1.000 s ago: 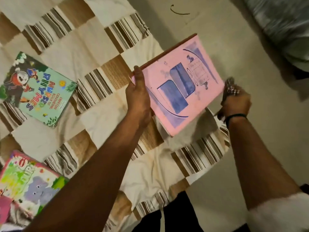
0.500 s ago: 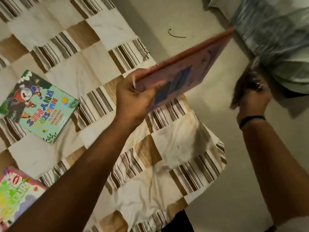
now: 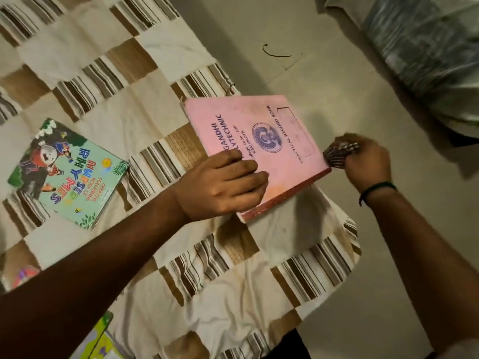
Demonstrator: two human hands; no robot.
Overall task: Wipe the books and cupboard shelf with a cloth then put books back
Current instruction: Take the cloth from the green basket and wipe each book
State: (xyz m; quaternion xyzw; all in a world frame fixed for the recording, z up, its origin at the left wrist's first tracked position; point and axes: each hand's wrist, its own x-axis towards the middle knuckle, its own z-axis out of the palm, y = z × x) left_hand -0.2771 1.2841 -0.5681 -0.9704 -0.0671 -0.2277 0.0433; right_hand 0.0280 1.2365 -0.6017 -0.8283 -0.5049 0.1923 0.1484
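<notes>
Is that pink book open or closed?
Closed. The pink book shows its whole front cover, pages together; the left hand holds its edge.

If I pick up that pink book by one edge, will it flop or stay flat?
The pink book will probably stay flat: the left hand holds one edge and it juts out unbent. It looks thin, so likely light. Its smooth cover may slip.

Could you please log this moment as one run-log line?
left hand: holds pink record book | right hand: wadded cloth at book edge | step: wiping

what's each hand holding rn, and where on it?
Left hand: pink record book, held at its near spine-side corner. Right hand: bunched cloth, at the book's far edge.
</notes>
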